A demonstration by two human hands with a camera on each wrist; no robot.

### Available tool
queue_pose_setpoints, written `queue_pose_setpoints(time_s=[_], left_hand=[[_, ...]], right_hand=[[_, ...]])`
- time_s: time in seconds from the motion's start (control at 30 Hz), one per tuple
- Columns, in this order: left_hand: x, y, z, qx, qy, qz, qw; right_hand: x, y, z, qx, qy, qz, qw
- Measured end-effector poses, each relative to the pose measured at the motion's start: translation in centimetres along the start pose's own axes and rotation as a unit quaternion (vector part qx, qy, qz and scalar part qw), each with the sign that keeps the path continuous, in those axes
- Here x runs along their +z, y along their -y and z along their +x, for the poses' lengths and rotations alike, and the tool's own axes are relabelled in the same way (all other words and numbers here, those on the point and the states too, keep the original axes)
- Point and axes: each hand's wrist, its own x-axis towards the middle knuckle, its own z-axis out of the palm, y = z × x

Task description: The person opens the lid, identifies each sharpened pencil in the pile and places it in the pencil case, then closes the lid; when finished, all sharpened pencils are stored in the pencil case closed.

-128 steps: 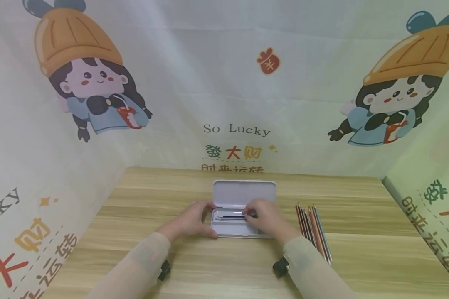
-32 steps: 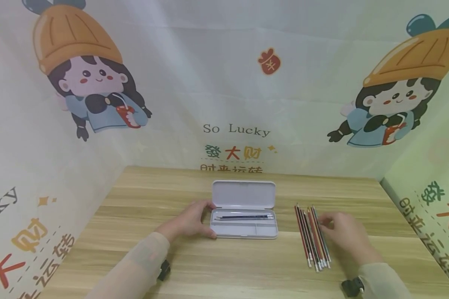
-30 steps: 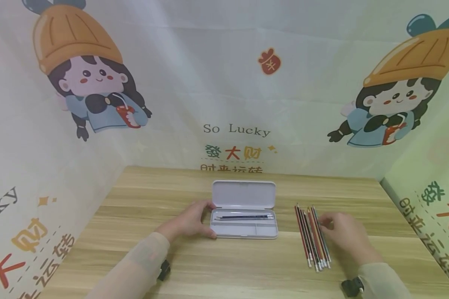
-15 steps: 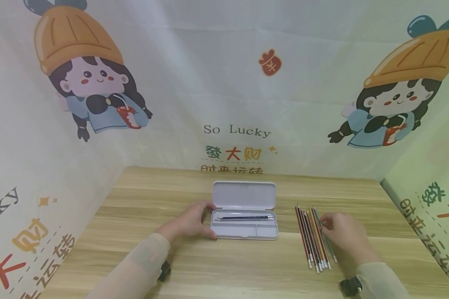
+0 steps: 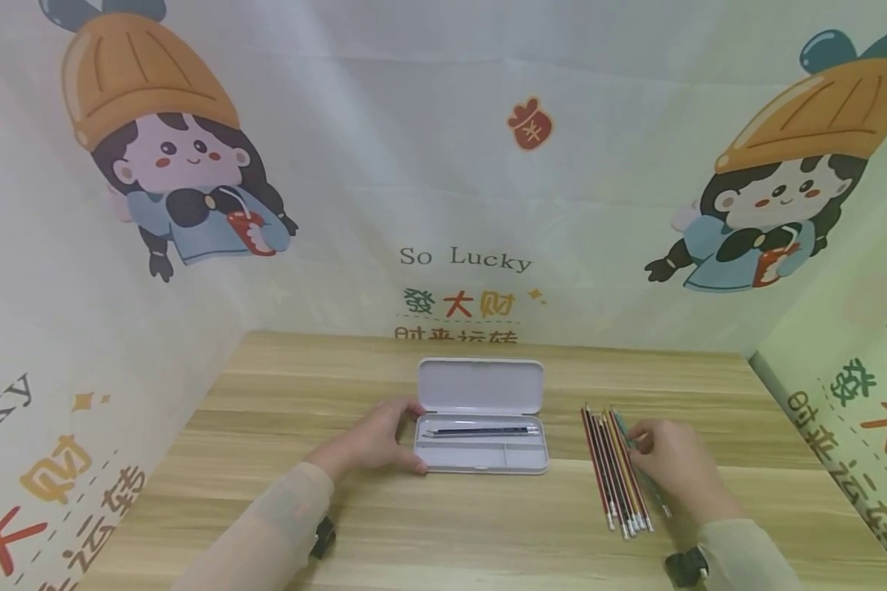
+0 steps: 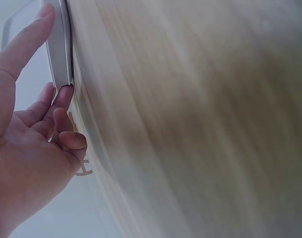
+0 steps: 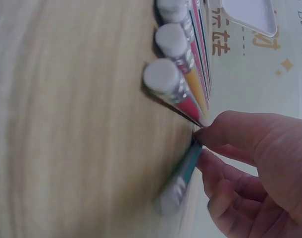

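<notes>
The left hand [image 5: 381,437] grips the pencil case [image 5: 458,456]; the right hand [image 5: 674,461] pinches a teal pencil [image 7: 191,162], its middle hidden.

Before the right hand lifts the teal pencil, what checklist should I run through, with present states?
1. Lid raised: ok.
2. Left hand holding the case at its left end: ok.
3. Right hand pinching the teal pencil: ok, seen from the right wrist.
4. That pencil clear of the other pencils: cannot tell; eraser end apart, far end too close to judge.
5. Stored pencils within the back compartment: ok.
</notes>
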Motion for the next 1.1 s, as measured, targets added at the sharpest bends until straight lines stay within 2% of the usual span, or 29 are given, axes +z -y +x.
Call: queue_pose_setpoints(time_s=[0.23, 0.4, 0.63, 0.87, 1.1], left_hand=[[-0.2, -0.3, -0.3, -0.003, -0.001, 0.003, 1.0000], [-0.2, -0.2, -0.3, -0.002, -0.002, 0.007, 1.0000], [-0.2, -0.1, -0.1, 0.009, 0.001, 0.014, 0.9999], [-0.3, -0.1, -0.2, 0.004, 0.000, 0.009, 1.0000], [-0.1, -0.1, -0.1, 0.009, -0.002, 0.013, 0.9999]], right_hand=[[-0.1, -0.3, -0.3, 0.001, -0.013, 0.009, 0.9999], [-0.5, 0.0, -0.7, -0.027, -0.033, 0.001, 0.9991], [-0.7, 0.7, -0.8, -0.045, -0.046, -0.014, 0.9978], [0.1, 1.9, -0.5, -0.082, -0.081, -0.028, 0.9929], [0.9, 3.0, -0.3, -0.107, -0.085, -0.021, 0.9904]])
